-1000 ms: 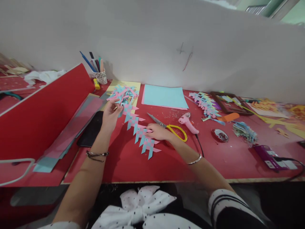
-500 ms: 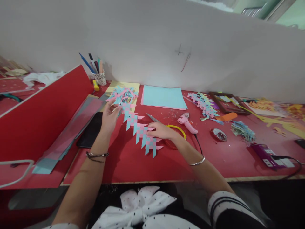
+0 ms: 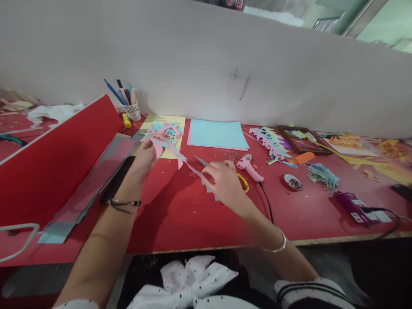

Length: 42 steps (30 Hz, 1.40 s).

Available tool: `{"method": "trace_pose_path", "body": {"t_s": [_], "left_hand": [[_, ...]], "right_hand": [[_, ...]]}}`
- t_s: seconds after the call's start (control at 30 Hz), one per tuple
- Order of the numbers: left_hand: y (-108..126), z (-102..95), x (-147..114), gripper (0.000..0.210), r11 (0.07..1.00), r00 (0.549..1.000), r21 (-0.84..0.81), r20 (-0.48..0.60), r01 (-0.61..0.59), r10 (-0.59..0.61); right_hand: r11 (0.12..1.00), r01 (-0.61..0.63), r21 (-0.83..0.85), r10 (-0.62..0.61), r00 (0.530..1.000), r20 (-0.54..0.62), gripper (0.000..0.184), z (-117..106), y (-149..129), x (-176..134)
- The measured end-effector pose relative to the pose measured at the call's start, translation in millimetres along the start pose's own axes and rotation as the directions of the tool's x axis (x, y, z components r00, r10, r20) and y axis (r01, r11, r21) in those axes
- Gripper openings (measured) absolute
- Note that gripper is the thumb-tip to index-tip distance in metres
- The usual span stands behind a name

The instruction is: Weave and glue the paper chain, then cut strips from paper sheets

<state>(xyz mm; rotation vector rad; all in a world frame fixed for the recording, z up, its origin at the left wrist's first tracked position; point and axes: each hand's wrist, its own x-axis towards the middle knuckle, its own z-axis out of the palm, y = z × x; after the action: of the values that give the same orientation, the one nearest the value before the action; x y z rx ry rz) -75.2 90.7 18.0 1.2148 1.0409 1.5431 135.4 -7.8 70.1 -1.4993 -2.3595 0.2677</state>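
Head view: two bare hands share one pink-and-blue woven paper strip (image 3: 180, 159) above a red table (image 3: 180, 219).
Left hand (image 3: 147, 153): fingers closed on the strip, no gap visible; they partly hide the exact contact.
Right hand (image 3: 222, 182): thumb and forefinger pinched together on the strip, with blue points hanging below them.
Strip: spans both grips, narrow and edge-on beside the right fingertips, likely because each pinch turns it differently; two holds probably stop such limp paper sagging.
Paper pile (image 3: 163, 128): just beyond the left grip, on a yellow sheet (image 3: 178, 120); whether it joins the strip, I cannot tell.
Scissors (image 3: 201, 162): just beyond the right grip, partly covered by that hand, presumably laid down because both hands are occupied.
Glue gun (image 3: 251, 168): to the right of the right grip, handle towards the person, which would suit easy reach.
Blue sheet (image 3: 219, 134): beyond both grips, perhaps set back for working room.
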Motion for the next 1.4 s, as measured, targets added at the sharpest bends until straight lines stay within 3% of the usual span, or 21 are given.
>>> {"method": "trace_pose_path", "body": {"t_s": [0.1, 0.2, 0.3, 0.43, 0.53, 0.63, 0.73, 0.9, 0.97, 1.2, 1.4], "left_hand": [[-8, 7.0, 11, 0.013, 0.996, 0.997, 0.059, 0.025, 0.068, -0.070], [-23, 10.0, 18, 0.023, 0.971, 0.979, 0.153, 0.063, 0.185, -0.196], [-32, 4.0, 23, 0.029, 0.943, 0.966, 0.242, 0.064, 0.229, -0.251], [-28, -5.5, 16, 0.027, 0.920, 0.985, 0.375, 0.076, 0.116, -0.156], [-18, -1.7, -5, 0.030, 0.882, 0.976, 0.468, 0.211, -0.059, -0.047], [-10, 8.1, -33, 0.030, 0.834, 0.904, 0.504, 0.426, -0.226, -0.013], [-9, 13.6, -58, 0.029, 0.779, 0.820, 0.530, 0.572, -0.334, -0.038], [-14, 10.3, -80, 0.035, 0.482, 0.625, 0.567, 0.779, -0.668, -0.051], [-16, 9.0, -85, 0.034, 0.413, 0.582, 0.541, 0.813, -0.733, -0.032], [-21, 7.0, -88, 0.031, 0.314, 0.519, 0.475, 0.852, -0.822, 0.070], [-19, 5.9, -88, 0.031, 0.310, 0.494, 0.445, 0.864, -0.840, 0.099]], "right_hand": [[0.990, 0.053, -0.128, -0.051, 0.999, 0.018, 0.015, 10, -16, -13], [0.987, 0.159, 0.010, -0.159, 0.979, 0.126, 0.034, 14, -20, -24], [0.980, 0.109, 0.166, -0.128, 0.985, 0.114, 0.037, 9, -8, -31], [0.992, -0.032, 0.120, 0.024, 0.997, 0.068, 0.022, 10, 13, -41], [0.998, -0.062, 0.015, 0.060, 0.992, 0.115, 0.023, 22, 21, -51], [0.999, -0.030, -0.041, 0.037, 0.983, 0.181, 0.028, 35, 21, -60], [0.998, -0.007, -0.067, 0.023, 0.971, 0.238, 0.030, 40, 17, -63], [0.996, -0.030, -0.081, 0.049, 0.970, 0.239, 0.031, 42, 14, -56], [0.995, -0.041, -0.096, 0.064, 0.968, 0.243, 0.033, 43, 13, -51], [0.980, -0.029, -0.198, 0.084, 0.958, 0.274, 0.040, 50, 12, -36], [0.984, -0.059, -0.168, 0.104, 0.958, 0.269, 0.042, 50, 15, -36]]}}
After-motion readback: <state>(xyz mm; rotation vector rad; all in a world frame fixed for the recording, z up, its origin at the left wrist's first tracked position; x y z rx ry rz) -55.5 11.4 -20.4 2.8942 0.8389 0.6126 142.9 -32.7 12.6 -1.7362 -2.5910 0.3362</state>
